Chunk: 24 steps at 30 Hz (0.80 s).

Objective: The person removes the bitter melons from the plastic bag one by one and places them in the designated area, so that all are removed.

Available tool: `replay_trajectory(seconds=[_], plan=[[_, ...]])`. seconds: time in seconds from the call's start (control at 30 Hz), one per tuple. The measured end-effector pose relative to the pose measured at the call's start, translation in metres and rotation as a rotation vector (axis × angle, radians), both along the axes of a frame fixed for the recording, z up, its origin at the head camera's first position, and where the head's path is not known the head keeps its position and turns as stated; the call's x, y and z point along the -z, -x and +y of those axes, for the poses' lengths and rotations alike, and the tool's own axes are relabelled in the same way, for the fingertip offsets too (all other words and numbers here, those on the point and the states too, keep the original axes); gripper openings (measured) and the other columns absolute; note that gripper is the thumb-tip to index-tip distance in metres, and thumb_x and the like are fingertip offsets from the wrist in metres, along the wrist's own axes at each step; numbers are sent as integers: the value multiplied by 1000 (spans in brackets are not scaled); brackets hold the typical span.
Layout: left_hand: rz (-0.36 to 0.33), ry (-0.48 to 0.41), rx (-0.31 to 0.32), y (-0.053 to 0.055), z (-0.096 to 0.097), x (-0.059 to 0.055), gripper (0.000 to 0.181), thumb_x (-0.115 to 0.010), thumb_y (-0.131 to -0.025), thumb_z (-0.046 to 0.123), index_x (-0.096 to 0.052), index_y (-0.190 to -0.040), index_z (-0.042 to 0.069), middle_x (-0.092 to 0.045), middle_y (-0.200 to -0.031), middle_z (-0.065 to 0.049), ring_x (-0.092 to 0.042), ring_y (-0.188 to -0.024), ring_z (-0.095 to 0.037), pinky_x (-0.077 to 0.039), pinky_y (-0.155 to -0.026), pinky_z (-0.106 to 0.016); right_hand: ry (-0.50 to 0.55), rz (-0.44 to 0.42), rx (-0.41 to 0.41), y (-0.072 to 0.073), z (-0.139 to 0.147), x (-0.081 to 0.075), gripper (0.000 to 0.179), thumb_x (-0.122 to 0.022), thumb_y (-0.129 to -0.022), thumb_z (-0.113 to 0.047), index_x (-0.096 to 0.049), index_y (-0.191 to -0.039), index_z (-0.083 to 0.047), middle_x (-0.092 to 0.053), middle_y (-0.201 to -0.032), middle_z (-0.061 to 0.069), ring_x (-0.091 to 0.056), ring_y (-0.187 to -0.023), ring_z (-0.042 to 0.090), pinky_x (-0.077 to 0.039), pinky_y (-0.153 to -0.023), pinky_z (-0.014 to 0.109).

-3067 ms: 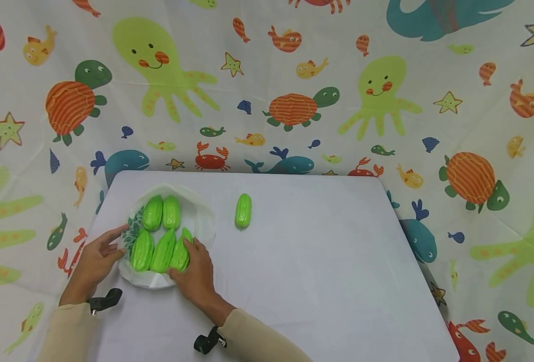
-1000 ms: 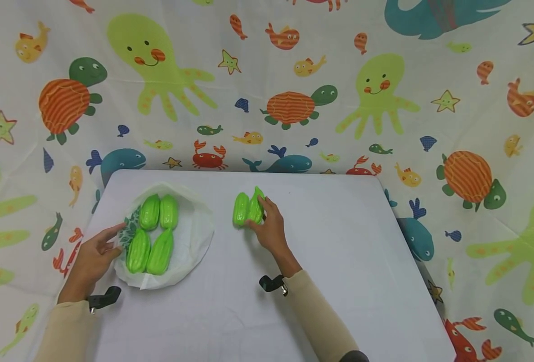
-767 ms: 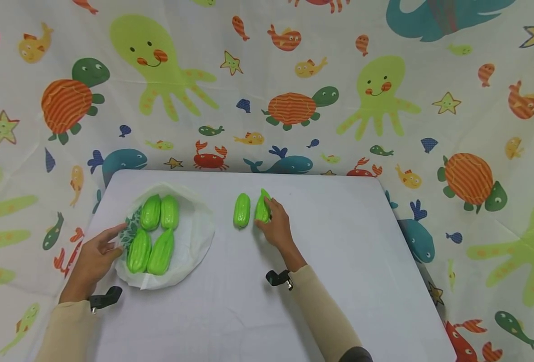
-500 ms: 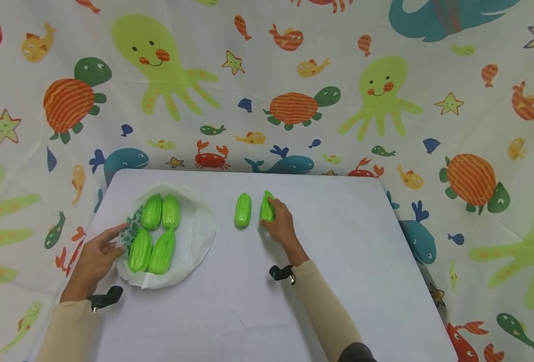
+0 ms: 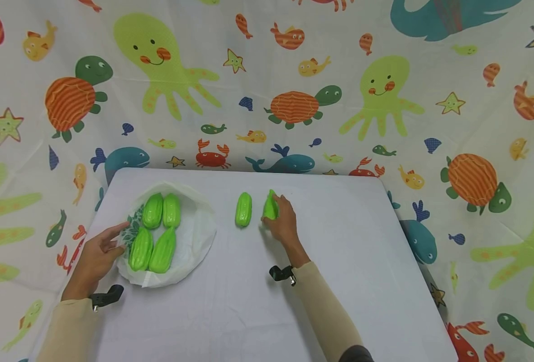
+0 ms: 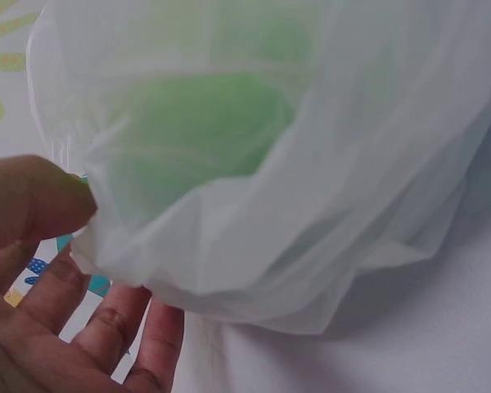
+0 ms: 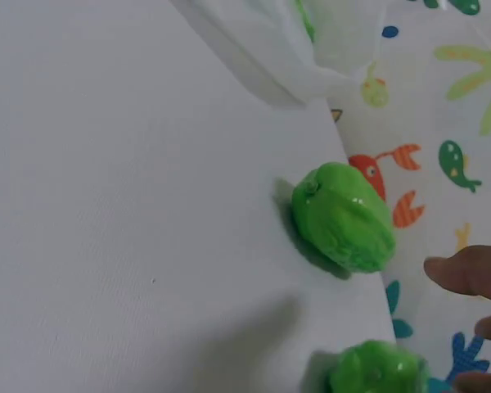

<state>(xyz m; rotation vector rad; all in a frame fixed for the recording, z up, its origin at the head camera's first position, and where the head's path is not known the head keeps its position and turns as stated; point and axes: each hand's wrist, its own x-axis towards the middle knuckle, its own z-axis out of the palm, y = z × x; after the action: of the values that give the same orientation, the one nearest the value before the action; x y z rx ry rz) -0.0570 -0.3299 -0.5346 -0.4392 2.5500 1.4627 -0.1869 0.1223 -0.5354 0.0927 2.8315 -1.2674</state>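
A white plastic bag [image 5: 194, 246] lies spread on the table's left side, a dark leaf print showing on its left. Several glossy, ridged green vegetables [image 5: 152, 249] rest in it. My left hand [image 5: 92, 261] pinches the bag's left edge; in the left wrist view the thumb [image 6: 41, 196] is pressed against the thin plastic. Right of the bag, one green vegetable [image 5: 243, 209] lies upright to my view. Farther right is another vegetable [image 5: 270, 206] with my right hand [image 5: 282, 218] beside it. In the right wrist view, that hand's fingers [image 7: 470, 274] are spread, apart from the vegetables.
A white-covered table [image 5: 330, 261] fills the front. Behind and around it hangs a cloth [image 5: 258, 75] printed with sea animals. Dark wrist cameras [image 5: 106, 296] sit on both wrists below the sleeves.
My right hand took one green vegetable from the bag and carried it right. It set the vegetable beside the single one, slid it farther right and loosened its fingers. The left hand stayed.
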Motion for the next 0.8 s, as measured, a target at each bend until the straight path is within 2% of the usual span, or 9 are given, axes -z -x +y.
replay_trajectory(seconds=[0.27, 0.43, 0.8], plan=[[-11, -15, -1, 1, 1, -2, 63, -53, -110, 16, -32, -169, 23, -21, -175, -26, -29, -152, -64, -34, -114, -82, 144, 97, -14, -16, -20, -14, 82, -85, -89, -16, -48, -161, -22, -36, -173, 13, -31, -162, 34, -32, -131, 54], [-15, -14, 0, 1, 1, -4, 63, -53, -110, 17, -33, -168, 25, -21, -175, -26, -30, -151, -63, -34, -114, -81, 239, 141, -57, -29, -44, -20, 81, -85, -89, -17, -48, -161, -24, -40, -171, 10, -34, -161, 31, -34, -130, 57], [6, 0, -1, 1, 1, -3, 64, -54, -109, 14, -33, -168, 25, -24, -174, -28, -32, -150, -63, -36, -113, -81, 316, 166, -150, -64, -105, -28, 77, -85, -91, -21, -50, -159, -26, -45, -168, 0, -39, -159, 21, -37, -129, 51]])
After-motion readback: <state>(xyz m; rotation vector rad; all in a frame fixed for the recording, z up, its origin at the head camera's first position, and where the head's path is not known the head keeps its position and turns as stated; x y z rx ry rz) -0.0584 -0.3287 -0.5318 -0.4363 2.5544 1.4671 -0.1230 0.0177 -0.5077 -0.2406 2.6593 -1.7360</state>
